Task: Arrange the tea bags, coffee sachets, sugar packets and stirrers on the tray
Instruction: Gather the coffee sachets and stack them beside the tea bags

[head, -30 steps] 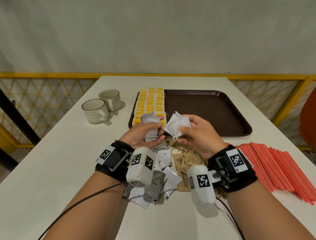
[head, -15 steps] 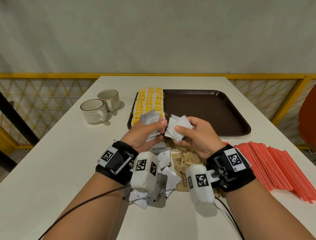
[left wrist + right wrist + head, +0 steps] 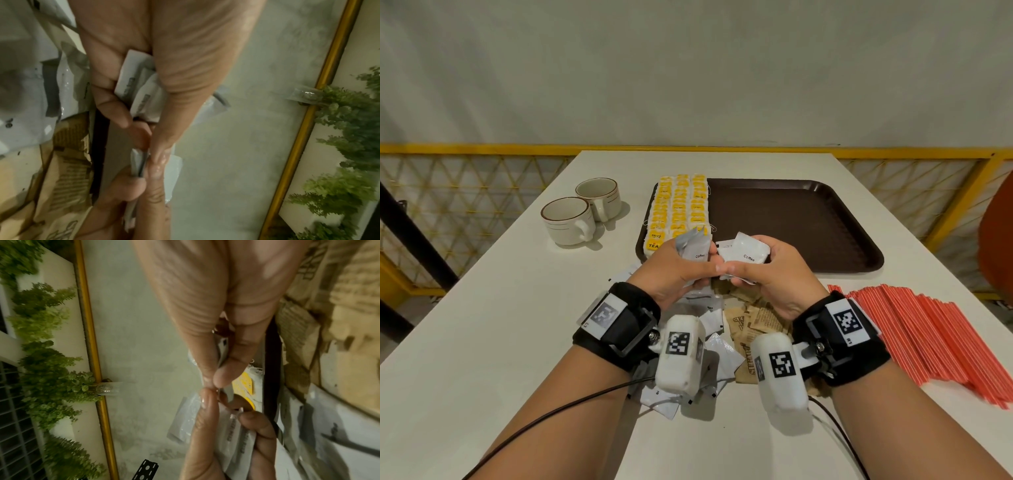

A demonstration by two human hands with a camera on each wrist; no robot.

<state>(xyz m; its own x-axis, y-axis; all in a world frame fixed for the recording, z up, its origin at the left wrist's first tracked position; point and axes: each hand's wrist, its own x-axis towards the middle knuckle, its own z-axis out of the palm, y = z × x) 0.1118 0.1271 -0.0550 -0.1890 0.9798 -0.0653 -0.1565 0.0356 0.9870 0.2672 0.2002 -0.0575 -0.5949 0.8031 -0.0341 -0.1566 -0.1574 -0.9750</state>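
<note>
I am holding coffee sachets in both hands above the near edge of the tray (image 3: 825, 219). My left hand (image 3: 674, 270) is gripping a small stack of sachets (image 3: 693, 248) between thumb and curled fingers, and my right hand (image 3: 767, 274) is pinching another few sachets (image 3: 744, 253) by their lower edge, thumbs almost touching. More sachets (image 3: 722, 349) are lying loose on the table (image 3: 482, 342) under my wrists, beside brown sugar packets (image 3: 753, 318). The tea bags (image 3: 681, 209) are already lying in rows along the tray's left edge, and the red stirrers (image 3: 928, 335) are waiting by the table's right edge.

I am judging these sachets as very light, thin and glossy, so a stack will likely be fanning out or sliding apart if squeezed loosely. The sealed flat edges look like the best place to be pinching, since the filled middle is soft and shifts. Squaring both stacks together edge to edge before lowering them beside the tea bags seems the safest way.
</note>
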